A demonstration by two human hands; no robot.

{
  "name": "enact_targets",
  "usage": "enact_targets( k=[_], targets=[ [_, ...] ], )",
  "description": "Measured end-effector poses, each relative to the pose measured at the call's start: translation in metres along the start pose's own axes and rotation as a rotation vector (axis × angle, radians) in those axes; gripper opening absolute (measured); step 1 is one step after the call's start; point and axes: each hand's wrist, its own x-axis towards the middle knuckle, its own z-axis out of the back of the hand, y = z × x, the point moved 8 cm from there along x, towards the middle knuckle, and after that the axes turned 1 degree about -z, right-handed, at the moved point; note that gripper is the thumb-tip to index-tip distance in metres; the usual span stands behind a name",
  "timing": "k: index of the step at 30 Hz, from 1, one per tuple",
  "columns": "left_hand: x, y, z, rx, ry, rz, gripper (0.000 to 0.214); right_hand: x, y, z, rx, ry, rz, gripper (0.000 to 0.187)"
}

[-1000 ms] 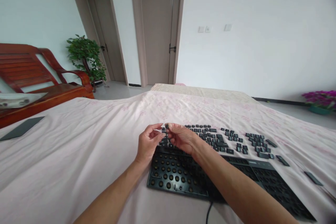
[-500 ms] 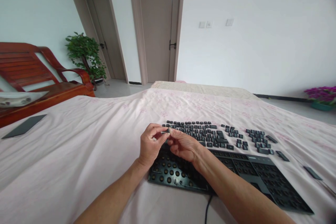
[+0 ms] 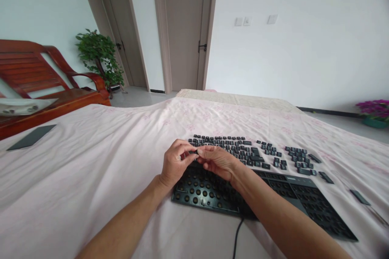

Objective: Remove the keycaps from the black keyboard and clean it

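Between the fingertips of both hands is a small dark keycap (image 3: 196,151), mostly covered by the fingers. My left hand (image 3: 176,161) pinches it from the left with thumb and forefinger. From the other side my right hand (image 3: 218,162) closes its thumb and fingers on it. Just below the hands lies a black keyboard (image 3: 209,204) with its keys off, round domes showing in its bare left part. My right forearm hides its middle. Beyond it, loose black keycaps (image 3: 257,158) are laid out in rows, partly hidden by my hands.
A flowered pink cloth (image 3: 127,178) covers the table in soft folds. A dark flat panel (image 3: 32,137) lies far left. At the right are a small dark bar (image 3: 360,197) and a thin metal tool (image 3: 378,215). The keyboard's cable (image 3: 238,238) runs toward me.
The camera view has tilted and shifted slightly. Both hands stay together at the keycap, with the right fingers a little changed in position around it.
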Motion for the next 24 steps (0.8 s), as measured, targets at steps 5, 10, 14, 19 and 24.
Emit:
enact_targets(
  k=[5, 10, 14, 19, 24],
  targets=[
    [0.01, 0.029, 0.018, -0.019, 0.009, 0.087, 0.033, -0.008, 0.006, 0.009, -0.175, -0.183, 0.111, 0.026],
    [0.006, 0.087, 0.015, 0.045, 0.215, 0.403, 0.032, -0.008, 0.009, 0.01, -0.591, -0.272, 0.242, 0.016],
    [0.001, 0.101, 0.003, -0.011, 0.426, 0.456, 0.029, -0.001, 0.011, -0.002, -0.943, -0.252, 0.382, 0.017],
    [0.004, 0.107, 0.011, -0.071, 0.345, 0.476, 0.029, 0.01, 0.009, -0.021, -1.295, -0.295, 0.45, 0.017],
    [0.002, 0.117, 0.014, -0.087, 0.279, 0.509, 0.03, 0.019, 0.004, -0.033, -1.46, -0.311, 0.451, 0.016]
  ],
)
